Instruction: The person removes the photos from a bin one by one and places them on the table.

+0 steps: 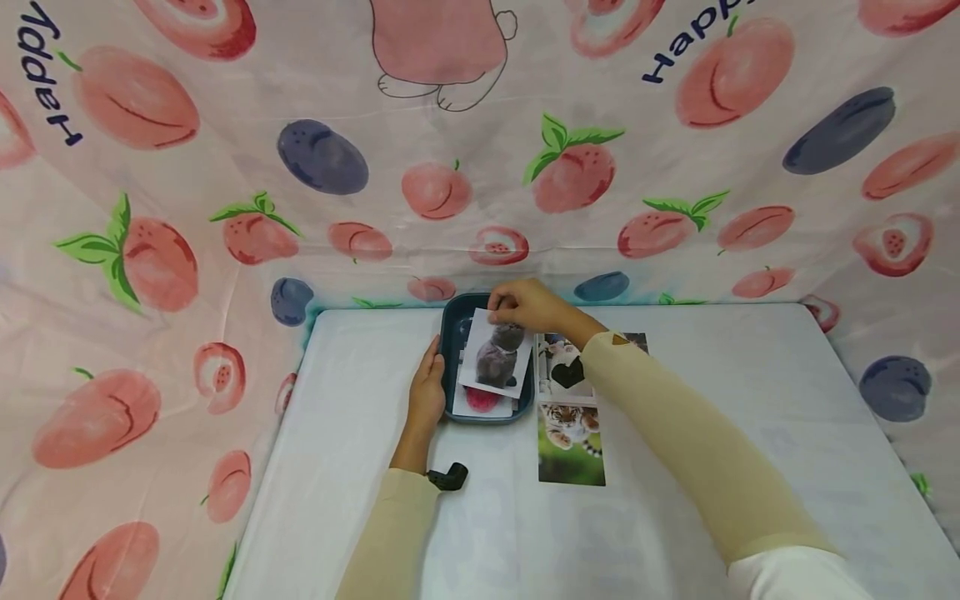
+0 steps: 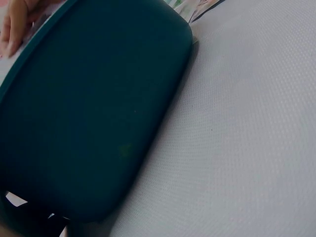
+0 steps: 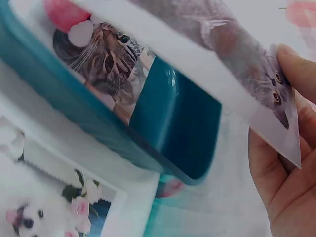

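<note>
Near the centre of the head view, the right hand (image 1: 525, 304) pinched the top edge of a grey-cat photo (image 1: 497, 354) between thumb and fingers, holding it tilted over the teal tray (image 1: 452, 321). The tray sat at the far middle of the white table (image 1: 750, 400), and the photo covered most of its inside. In the right wrist view the same photo (image 3: 222, 54) ran diagonally across the upper part of the frame, its corner caught by the fingertips (image 3: 296, 61) at the right edge, while the tray's wall (image 3: 177, 128) showed below it. Inside the tray lay a tabby-cat photo (image 3: 98, 54) with a red and white hat, seen in the head view as a red patch at the tray's lower end. The left hand (image 1: 427, 387) lay flat against the tray's left outer side, fingers straight and touching the rim, gripping nothing. The left wrist view was filled at left by the dark tray wall (image 2: 94, 113), with the table surface at right. Just right of the tray, a row of photos lay on the table: a black-and-white animal photo (image 1: 564, 367) and below it a tiger photo (image 1: 570, 442). A small black object (image 1: 448, 477) lay beside the left forearm, in the lower middle of the frame.
</note>
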{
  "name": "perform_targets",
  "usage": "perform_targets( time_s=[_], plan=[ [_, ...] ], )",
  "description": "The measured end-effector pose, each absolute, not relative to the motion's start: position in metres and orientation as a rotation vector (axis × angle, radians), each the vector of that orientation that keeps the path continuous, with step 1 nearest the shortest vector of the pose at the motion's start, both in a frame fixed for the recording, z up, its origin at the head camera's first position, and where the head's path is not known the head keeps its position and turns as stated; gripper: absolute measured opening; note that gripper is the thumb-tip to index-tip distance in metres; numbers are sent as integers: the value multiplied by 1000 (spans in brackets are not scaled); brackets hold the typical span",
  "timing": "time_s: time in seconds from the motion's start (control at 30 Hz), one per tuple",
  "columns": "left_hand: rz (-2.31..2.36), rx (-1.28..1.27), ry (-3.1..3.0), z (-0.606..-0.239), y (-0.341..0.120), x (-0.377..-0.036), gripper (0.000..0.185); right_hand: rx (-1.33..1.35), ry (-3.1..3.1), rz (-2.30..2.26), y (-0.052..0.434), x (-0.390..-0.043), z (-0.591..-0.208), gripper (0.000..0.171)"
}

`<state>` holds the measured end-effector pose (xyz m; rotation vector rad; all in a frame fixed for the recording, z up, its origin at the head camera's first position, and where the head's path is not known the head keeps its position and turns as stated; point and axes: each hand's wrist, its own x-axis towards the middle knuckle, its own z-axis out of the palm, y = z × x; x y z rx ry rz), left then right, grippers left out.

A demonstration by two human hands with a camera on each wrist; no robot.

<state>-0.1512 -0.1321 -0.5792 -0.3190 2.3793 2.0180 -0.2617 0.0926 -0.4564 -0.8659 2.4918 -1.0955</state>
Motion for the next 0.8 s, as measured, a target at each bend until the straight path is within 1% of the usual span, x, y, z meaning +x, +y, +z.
perform_targets(
  time_s=[0.33,0.67,0.8],
  plan=[
    [1997,-346,2372,-577,-131,-150,49,-848,2538,-1112,129,-248,-442,16],
    [1970,-362,2386,-575,-130,-149,50,-697,2534,-1172,176,-223,-450,19],
    [1971,-359,2389,-576,-130,-150,50,-684,2582,-1145,198,-213,-457,19]
  ],
)
